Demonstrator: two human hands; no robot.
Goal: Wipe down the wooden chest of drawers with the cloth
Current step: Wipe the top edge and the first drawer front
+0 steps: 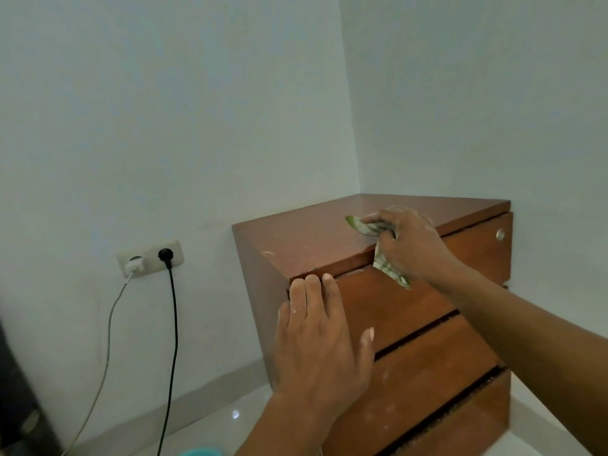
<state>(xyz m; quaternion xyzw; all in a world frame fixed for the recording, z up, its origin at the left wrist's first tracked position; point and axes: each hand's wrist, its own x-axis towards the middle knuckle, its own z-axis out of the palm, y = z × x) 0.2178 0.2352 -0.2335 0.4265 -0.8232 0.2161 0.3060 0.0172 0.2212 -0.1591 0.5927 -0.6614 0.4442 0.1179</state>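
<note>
Reddish-brown wood fills the lower right of my head view: the chest of drawers (296,240) stands pushed into the corner where two pale walls (164,126) meet, on a glossy light floor (227,416). Its top is smooth and a little shiny, with pale flecks near the front left corner. Three drawer fronts show below the top, parted by dark gaps, and a small round metal fitting (500,234) sits on the upper right of the first drawer.

My right hand (411,245) is clenched around the cloth (365,228), a green and white patterned rag. It rests on the top's front edge; one end of the cloth pokes out leftward across the top, the other hangs down over the first drawer front.

My left hand (320,343) holds nothing. It lies flat and spread against the upper left of the first drawer front, fingertips touching the lip just under the top, thumb pointing off to the right.

On the left wall a double socket (150,259) carries a white plug with a grey cable (108,340) and a black plug with a black cable (173,340), both trailing down to the floor. A bit of something turquoise (204,451) shows at the bottom edge, too cropped to tell what it is.
</note>
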